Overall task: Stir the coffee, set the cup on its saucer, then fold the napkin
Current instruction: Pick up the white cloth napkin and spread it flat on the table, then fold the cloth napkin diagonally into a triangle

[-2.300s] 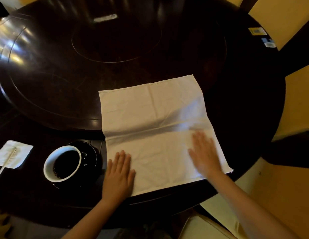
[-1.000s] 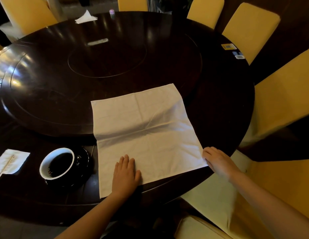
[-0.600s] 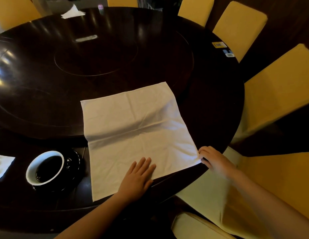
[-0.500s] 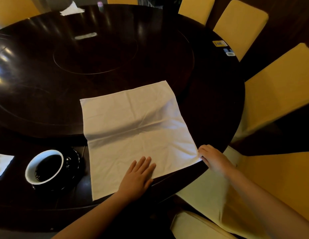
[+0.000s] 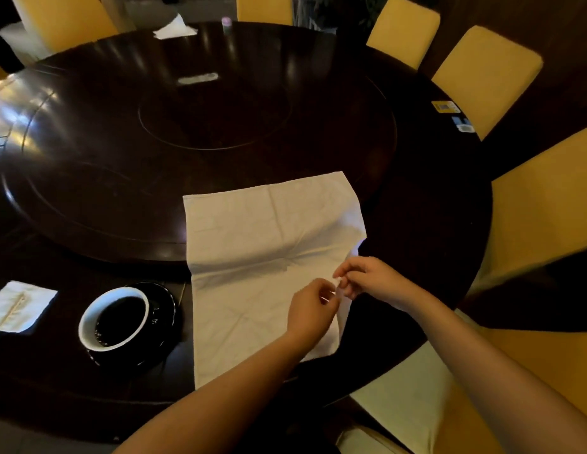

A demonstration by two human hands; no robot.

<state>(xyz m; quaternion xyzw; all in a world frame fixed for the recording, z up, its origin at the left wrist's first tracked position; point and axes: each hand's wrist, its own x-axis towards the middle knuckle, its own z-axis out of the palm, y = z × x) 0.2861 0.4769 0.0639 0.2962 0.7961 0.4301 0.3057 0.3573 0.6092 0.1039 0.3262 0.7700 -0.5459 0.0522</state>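
Note:
A white cloth napkin point(image 5: 253, 257) lies spread on the dark round table point(image 5: 154, 152), its far half resting up on the raised turntable. My right hand point(image 5: 367, 280) pinches the napkin's near right corner and holds it lifted inward over the cloth. My left hand point(image 5: 313, 309) meets it there, its fingertips closing on the same corner. To the left, a white cup point(image 5: 113, 319) of black coffee stands on its black saucer point(image 5: 161, 326).
A small white paper napkin point(image 5: 20, 306) with a wooden stirrer point(image 5: 10, 314) on it lies at the far left. Yellow chairs point(image 5: 488, 77) ring the table. Small cards point(image 5: 444, 106) sit at the right rim. A tissue point(image 5: 172, 29) lies at the far side.
My right hand has picked up the near right corner and carried it left over the cloth. My left hand has lifted off the napkin's near edge and come to that corner.

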